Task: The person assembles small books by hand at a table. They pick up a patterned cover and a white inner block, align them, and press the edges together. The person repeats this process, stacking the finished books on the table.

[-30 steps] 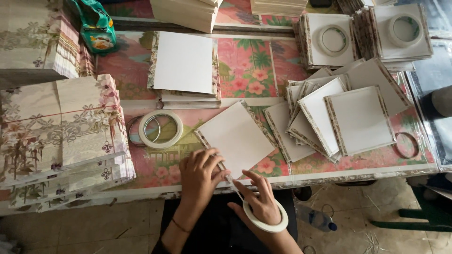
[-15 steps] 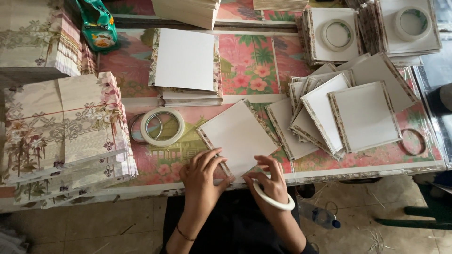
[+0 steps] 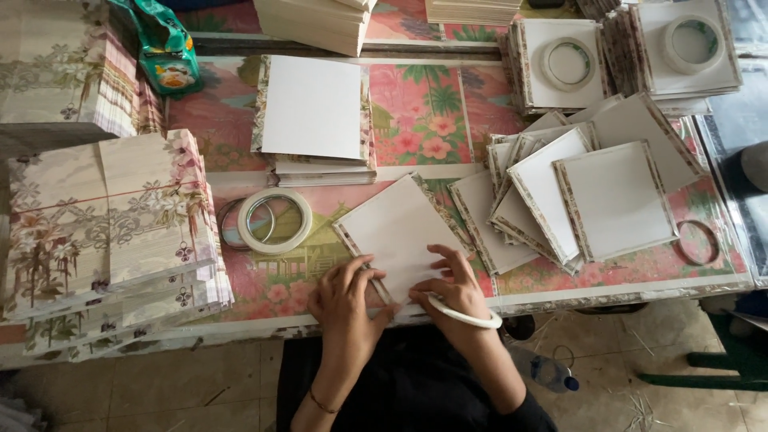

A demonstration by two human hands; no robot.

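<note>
My left hand (image 3: 346, 298) lies flat with fingers spread, pressing on the near left edge of a white square card (image 3: 398, 234), gripping nothing. My right hand (image 3: 450, 289) presses fingertips on the card's near right corner while a white tape roll (image 3: 466, 314) hangs about its wrist, so it is not closed around anything. The card lies turned like a diamond at the front of the tabletop (image 3: 416, 112), plain white on top with a thin flower-patterned border folded along its edges. Just left of it lies a second tape roll (image 3: 275, 221), wide and white, flat on the floral covering. To the right is a loose fan of finished white cards (image 3: 576, 192) with the same patterned rims, overlapping; I cannot count them exactly. Past them, near the right edge, lies a thin brownish ring (image 3: 698, 242). Behind my card stands a neat stack of white squares (image 3: 314, 116). At the far right two more stacks each carry a tape roll (image 3: 567, 64), making four white rolls in all. On the left rise piles of flower-printed paper sheets (image 3: 104, 232), and behind them a green plastic packet (image 3: 164, 50).
</note>
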